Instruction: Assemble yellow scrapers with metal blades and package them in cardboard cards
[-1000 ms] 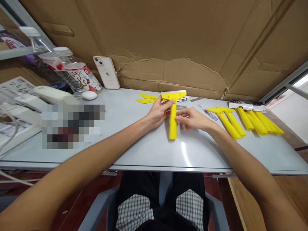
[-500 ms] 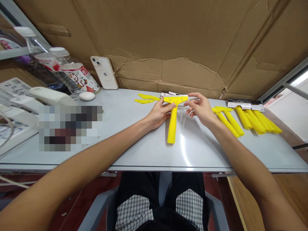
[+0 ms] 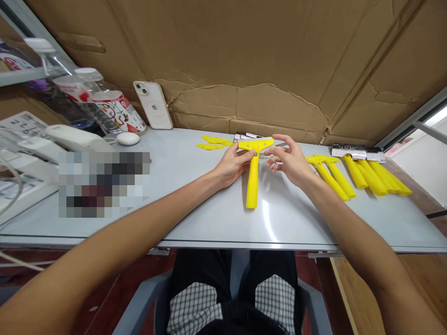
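Your left hand point(image 3: 230, 166) pinches yellow scraper point(image 3: 253, 172) at neck, thumb on head's left wing; clamped on it. Your right hand point(image 3: 291, 160) just right of scraper head, fingers loosely spread, holding nothing that shows; fingertips close to head's right wing. Scraper lies flat on table point(image 3: 195, 204), handle pointing toward you.

Risks, as judgement:
- one-sided pinch lets head pivot on smooth top
- loose metal blades point(image 3: 265, 156) just behind scraper head; fingertip could catch an edge

Finished scrapers point(image 3: 359, 177) well right of scraper.
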Motion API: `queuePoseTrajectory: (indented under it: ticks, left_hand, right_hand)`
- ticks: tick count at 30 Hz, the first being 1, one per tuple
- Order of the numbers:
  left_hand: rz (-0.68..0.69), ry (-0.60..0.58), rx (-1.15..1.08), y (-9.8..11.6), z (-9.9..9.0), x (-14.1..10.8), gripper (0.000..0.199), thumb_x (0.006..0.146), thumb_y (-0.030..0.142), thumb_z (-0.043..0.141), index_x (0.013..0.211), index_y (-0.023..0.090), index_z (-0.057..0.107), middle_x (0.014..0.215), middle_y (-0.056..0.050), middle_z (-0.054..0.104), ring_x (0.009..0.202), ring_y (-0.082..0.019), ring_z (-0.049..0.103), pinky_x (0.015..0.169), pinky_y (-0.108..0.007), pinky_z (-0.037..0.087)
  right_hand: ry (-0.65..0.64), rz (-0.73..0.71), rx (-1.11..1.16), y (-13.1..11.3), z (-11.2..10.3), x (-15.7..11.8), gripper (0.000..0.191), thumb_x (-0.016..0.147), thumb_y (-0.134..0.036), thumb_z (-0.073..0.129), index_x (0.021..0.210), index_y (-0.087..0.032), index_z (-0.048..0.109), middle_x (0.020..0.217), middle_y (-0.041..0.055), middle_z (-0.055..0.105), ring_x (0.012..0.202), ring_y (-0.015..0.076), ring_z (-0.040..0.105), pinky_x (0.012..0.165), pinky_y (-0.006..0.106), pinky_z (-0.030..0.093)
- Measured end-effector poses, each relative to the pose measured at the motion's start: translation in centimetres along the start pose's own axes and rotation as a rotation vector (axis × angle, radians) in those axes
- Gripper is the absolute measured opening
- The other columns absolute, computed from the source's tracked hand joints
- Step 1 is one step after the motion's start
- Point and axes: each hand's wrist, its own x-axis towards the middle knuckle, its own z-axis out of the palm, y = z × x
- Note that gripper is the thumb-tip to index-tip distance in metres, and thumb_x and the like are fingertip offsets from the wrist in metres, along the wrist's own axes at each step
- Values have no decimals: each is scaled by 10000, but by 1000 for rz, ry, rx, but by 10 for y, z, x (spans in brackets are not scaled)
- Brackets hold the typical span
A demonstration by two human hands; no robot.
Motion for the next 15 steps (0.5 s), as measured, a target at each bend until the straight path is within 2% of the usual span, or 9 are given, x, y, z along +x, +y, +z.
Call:
queuePoseTrajectory:
  ticks: [6, 10, 13, 15]
  left_hand:
    - [9, 26, -1, -2, -2, 1, 530, 760, 395, 989, 1150, 251, 659, 1094, -31, 751, 1010, -212, 716, 913, -380, 557]
    - [32, 47, -9, -2, -3, 3, 533, 750, 393, 993, 1138, 258, 653, 1089, -21, 742, 991, -201, 717, 921, -385, 567]
    - [49, 43, -7, -2, -3, 4, 562, 720, 404, 1010, 1122, 255, 647, 1090, -26, 744, 995, -207, 721, 931, -394, 580]
    - [45, 49, 6, -2, -4, 4, 582, 694, 412, 1024, 1101, 247, 642, 1079, -30, 742, 975, -205, 718, 916, -390, 586]
  right_hand:
    - [21, 16, 47, -1, -1, 0, 505, 844, -250, 767, 1309, -262, 571, 945, 8, 758, 658, 146, 718, 549, 263, 567]
    - [7, 65, 8, -1, 1, -2, 402, 898, -243, 770, 1276, -238, 631, 1007, 52, 775, 701, 158, 742, 534, 255, 573]
    - [-154, 164, -82, 2, 4, -4, 236, 957, -317, 785, 1146, -200, 708, 1054, 108, 790, 724, 167, 749, 495, 243, 564]
    - [-275, 212, -134, 6, 6, -4, 233, 955, -347, 817, 1103, -187, 733, 1005, 114, 799, 706, 167, 739, 475, 234, 550]
